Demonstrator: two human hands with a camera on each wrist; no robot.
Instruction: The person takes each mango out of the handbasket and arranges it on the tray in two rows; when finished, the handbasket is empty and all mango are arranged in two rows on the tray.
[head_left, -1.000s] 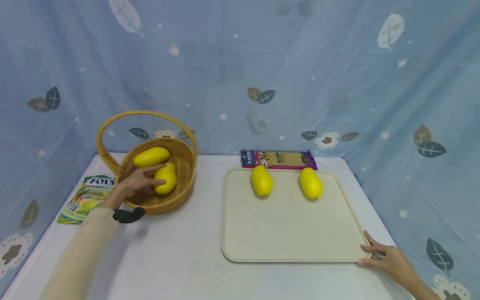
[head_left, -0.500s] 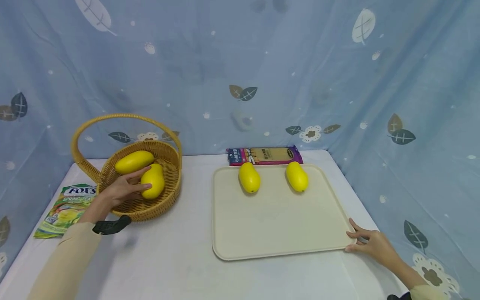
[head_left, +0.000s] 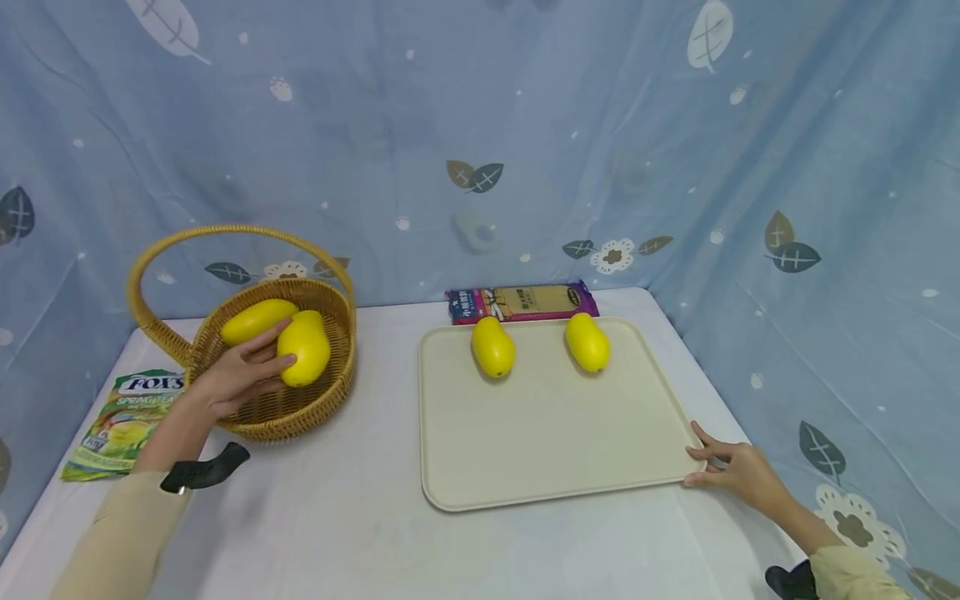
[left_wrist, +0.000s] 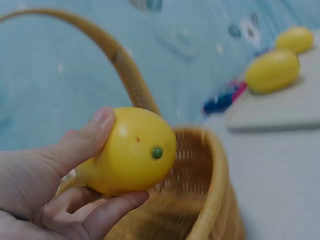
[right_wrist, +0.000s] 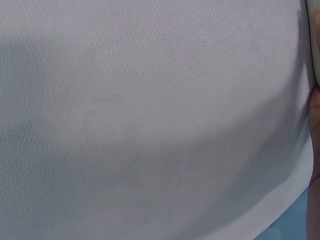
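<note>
In the head view, my left hand [head_left: 234,372] reaches over the rim of the wicker basket [head_left: 341,392] at the left. Thumb and fingers grip a smooth yellow mango-shaped fruit [head_left: 305,348]; its small green stem spot faces the camera in the left wrist view, with the basket wall behind. A second yellow fruit [head_left: 257,322] lies in the basket behind the hand. At the right, my right hand [head_left: 738,468] pinches the near right corner of a beige tray [head_left: 562,442]. Two more yellow fruits, one at left [head_left: 493,347] and one at right [head_left: 587,342], lie along the tray's far side.
A green FOX'S candy bag [head_left: 123,425] lies left of the basket, partly behind the left forearm. Behind the tray is a packet of noodles [head_left: 525,302]. The basket's tall handle [head_left: 240,229] arches above it. A patterned blue curtain [head_left: 420,125] stands behind the white table [head_left: 360,517].
The left fingers have closed round the nearer fruit in the basket and raised it slightly. My right hand stays at the tray corner. The head view has shifted and tilted a little.
</note>
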